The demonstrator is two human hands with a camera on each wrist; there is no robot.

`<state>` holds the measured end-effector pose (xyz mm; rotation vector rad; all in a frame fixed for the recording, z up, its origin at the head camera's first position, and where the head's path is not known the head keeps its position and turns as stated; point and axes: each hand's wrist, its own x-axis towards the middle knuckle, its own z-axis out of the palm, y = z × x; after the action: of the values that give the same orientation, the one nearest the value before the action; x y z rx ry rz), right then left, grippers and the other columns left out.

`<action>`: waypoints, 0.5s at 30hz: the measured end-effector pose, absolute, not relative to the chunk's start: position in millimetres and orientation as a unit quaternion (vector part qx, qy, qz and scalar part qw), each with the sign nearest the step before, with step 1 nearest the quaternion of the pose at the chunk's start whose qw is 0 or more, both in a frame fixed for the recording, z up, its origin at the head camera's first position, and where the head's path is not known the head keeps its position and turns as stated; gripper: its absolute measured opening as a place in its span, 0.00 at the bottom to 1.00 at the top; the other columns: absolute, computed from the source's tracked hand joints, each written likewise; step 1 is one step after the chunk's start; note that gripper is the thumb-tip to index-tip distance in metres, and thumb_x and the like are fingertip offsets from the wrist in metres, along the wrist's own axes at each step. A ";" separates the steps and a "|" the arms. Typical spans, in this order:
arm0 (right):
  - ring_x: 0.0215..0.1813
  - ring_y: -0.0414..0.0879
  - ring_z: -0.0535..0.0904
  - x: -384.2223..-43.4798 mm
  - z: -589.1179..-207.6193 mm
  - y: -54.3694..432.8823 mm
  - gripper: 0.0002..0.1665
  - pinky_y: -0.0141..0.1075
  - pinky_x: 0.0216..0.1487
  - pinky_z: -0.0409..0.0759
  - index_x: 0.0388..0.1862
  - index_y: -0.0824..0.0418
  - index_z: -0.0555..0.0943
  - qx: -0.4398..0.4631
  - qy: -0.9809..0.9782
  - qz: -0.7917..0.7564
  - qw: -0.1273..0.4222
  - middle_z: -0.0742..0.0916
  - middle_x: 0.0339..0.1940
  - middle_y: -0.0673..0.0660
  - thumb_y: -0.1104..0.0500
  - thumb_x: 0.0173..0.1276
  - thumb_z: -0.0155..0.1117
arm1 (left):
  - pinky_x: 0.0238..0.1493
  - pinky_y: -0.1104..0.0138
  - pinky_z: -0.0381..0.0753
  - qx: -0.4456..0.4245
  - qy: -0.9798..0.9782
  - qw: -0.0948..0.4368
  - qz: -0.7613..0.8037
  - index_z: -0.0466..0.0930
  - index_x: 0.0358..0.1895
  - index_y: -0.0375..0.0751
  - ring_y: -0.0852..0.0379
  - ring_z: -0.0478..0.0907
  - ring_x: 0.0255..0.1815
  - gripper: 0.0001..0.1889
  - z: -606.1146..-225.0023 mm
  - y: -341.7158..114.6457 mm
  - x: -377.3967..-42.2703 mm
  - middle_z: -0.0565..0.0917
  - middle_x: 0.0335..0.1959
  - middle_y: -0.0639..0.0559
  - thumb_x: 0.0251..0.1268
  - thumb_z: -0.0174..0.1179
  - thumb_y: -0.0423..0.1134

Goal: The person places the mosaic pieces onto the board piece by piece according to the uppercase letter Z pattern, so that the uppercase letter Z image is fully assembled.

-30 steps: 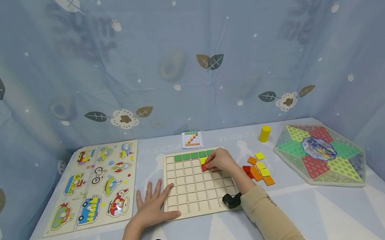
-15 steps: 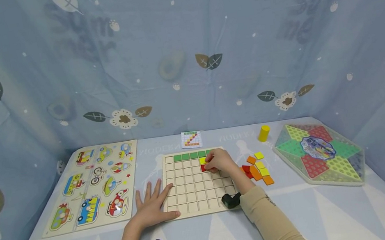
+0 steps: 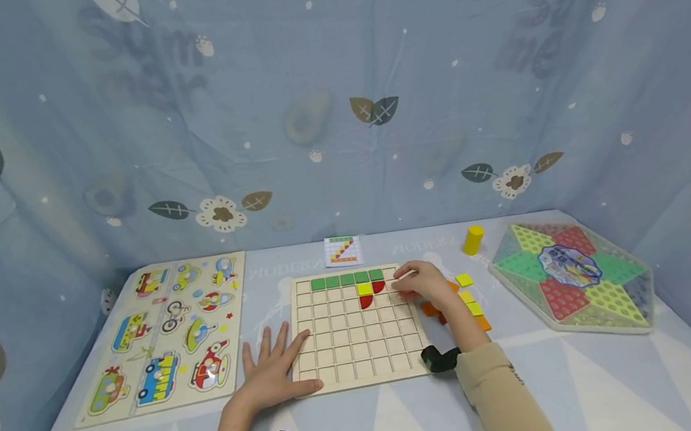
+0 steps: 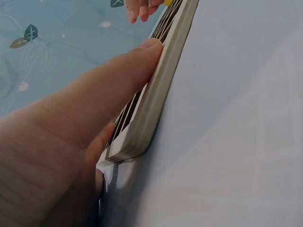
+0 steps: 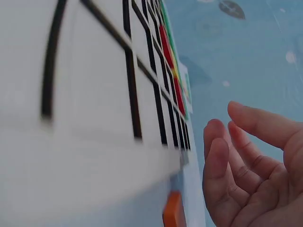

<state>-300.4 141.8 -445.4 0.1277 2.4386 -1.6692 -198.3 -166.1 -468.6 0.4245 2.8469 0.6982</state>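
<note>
**Right hand off the grid, red pieces left behind**

Since a second ago: right hand (image 3: 426, 284) drawn away from the board's upper cells toward 3 o'clock, uncovering a second red quarter-round piece (image 3: 378, 286) beside the yellow tile (image 3: 365, 288), with the first red piece (image 3: 366, 302) just below that tile. Left hand (image 3: 273, 373) unmoved.

Now hovering past the right edge of the wooden grid board (image 3: 361, 362), over the loose tile pile (image 3: 469, 299) at 3 o'clock of the board. Fingers loosely curled, holding nothing, as seen from the right wrist. Flat and spread on the desk (image 3: 612, 384), the left hand, thumb pressed against the board's near-left corner, bracing it.

Row of green tiles (image 3: 347, 279) seated along the board's top edge at 12 o'clock. Pattern card (image 3: 342, 251) further out at 12, yellow cylinder (image 3: 473, 240) at 1 o'clock, star-shaped checkers board (image 3: 572, 276) at 3, vehicle puzzle (image 3: 169, 333) at 9.

Handling, as a judgement: tiles probably light, stiff painted wood, thin and smooth, so likely to slip if pressed flat. Best pinched by two opposite edges with thumb and forefinger, then dropped straight into a cell. Board rigid but light enough to skid, hence worth keeping braced at the corner.
</note>
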 end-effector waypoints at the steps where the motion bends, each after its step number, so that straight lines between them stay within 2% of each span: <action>1: 0.30 0.46 0.82 -300.1 -444.7 145.9 0.15 0.37 0.37 0.82 0.43 0.67 0.77 0.049 0.821 -0.562 0.087 0.85 0.33 0.60 0.61 0.59 0.66 | 0.61 0.36 0.21 0.142 0.957 0.090 0.235 0.57 0.71 0.49 0.32 0.30 0.72 0.49 -468.5 -166.2 -198.3 0.45 0.74 0.37 0.43 0.63 0.66; 9: 0.38 0.51 0.78 -298.2 -444.0 181.6 0.14 0.35 0.36 0.79 0.46 0.66 0.78 0.089 0.845 -0.526 0.027 0.83 0.41 0.62 0.64 0.60 0.63 | 0.61 0.36 0.21 0.138 0.958 0.093 0.235 0.58 0.70 0.48 0.32 0.31 0.72 0.49 -468.1 -165.1 -198.1 0.45 0.74 0.38 0.43 0.63 0.66; 11: 0.41 0.52 0.77 -297.9 -444.9 189.7 0.13 0.36 0.38 0.79 0.45 0.66 0.78 0.097 0.858 -0.504 0.011 0.82 0.44 0.62 0.66 0.61 0.62 | 0.61 0.36 0.21 0.138 0.958 0.093 0.234 0.58 0.70 0.48 0.32 0.31 0.72 0.49 -468.1 -164.8 -198.2 0.45 0.74 0.38 0.43 0.63 0.66; 15: 0.46 0.55 0.74 -296.0 -445.0 201.6 0.13 0.41 0.48 0.79 0.46 0.66 0.78 0.105 0.882 -0.459 -0.001 0.80 0.49 0.64 0.69 0.61 0.59 | 0.61 0.36 0.21 0.138 0.957 0.091 0.237 0.58 0.70 0.48 0.32 0.31 0.72 0.49 -468.0 -164.7 -198.1 0.46 0.73 0.37 0.43 0.64 0.65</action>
<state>-296.0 201.6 -445.0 0.3293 2.7736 -1.4418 -198.1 -164.7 -468.0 0.4116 2.8455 0.7034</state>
